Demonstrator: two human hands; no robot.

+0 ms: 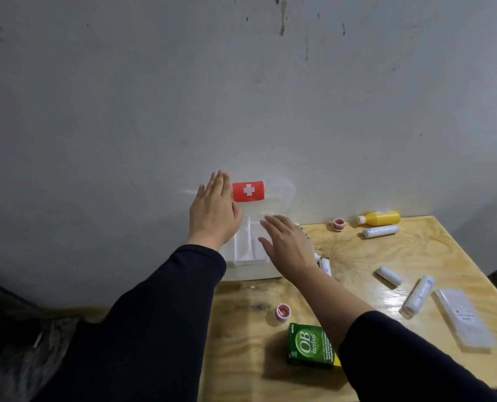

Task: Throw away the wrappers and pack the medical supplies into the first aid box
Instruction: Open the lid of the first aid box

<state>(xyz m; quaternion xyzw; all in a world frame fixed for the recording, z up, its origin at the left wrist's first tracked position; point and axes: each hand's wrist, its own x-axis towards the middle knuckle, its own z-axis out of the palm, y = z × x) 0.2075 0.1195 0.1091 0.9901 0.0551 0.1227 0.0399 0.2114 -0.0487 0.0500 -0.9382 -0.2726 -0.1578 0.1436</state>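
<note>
The white first aid box stands open at the table's back left corner, its clear lid with a red cross label leaning on the wall. My left hand is flat and open at the lid's left edge. My right hand hovers open over the box's right side, holding nothing. On the table lie a green herbal medicine carton, two red tape rolls, a yellow bottle, several white bandage rolls and a clear flat packet.
The wooden table stands against a stained grey wall. A dark plastic bag lies on the floor to the left of the table. Another small white item peeks out beside my right wrist.
</note>
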